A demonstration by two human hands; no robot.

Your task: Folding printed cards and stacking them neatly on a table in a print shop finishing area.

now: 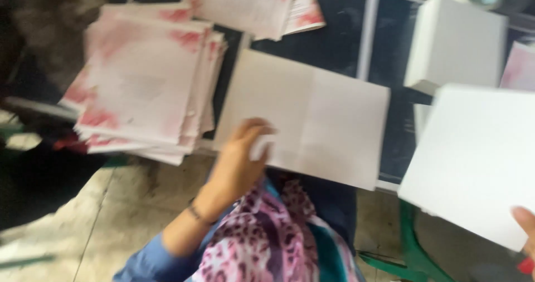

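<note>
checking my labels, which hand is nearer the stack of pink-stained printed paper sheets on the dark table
Left. The left hand rests on the plain folded white sheet right beside the stack of pink-stained printed paper sheets; the right hand is far off at the frame's edge, holding a blank white sheet.

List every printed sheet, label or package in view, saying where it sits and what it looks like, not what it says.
Stack of printed sheets: left, fanned, white with pink-red patches.
More printed sheets: top centre, same colours.
Folded blank sheet: centre, off-white, under the left hand.
Blank white sheet: right, held by the right hand.
White block of paper: top right.
</note>
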